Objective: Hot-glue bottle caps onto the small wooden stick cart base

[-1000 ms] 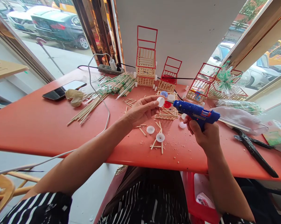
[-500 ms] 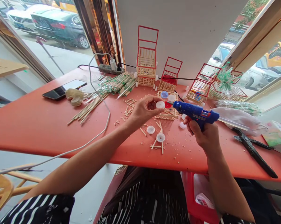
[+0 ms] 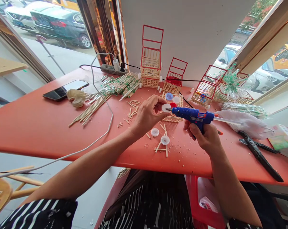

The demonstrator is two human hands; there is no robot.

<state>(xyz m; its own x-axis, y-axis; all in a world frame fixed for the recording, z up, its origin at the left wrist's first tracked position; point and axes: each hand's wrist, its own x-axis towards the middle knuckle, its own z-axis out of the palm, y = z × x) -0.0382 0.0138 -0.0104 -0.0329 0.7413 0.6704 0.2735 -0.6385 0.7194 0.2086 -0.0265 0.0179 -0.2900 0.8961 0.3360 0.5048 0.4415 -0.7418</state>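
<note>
Left hand (image 3: pixel 147 115) pinches 1 small white plastic cap (image 3: pixel 166 107) above the red desk (image 3: pixel 39 127). Right hand (image 3: pixel 203 137) grips the blue hot-glue gun (image 3: pixel 193 115), nozzle touching the cap.

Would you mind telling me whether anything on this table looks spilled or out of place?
Yes: pale crumbs and short stick offcuts are scattered over the red table around both hands. One model cart near the wall lies tipped on its side.

Black-and-white striped top w/ short sleeves, both forearms bare, left hand (image 3: pixel 147 114) & right hand (image 3: pixel 205 138) ungloved.
</note>
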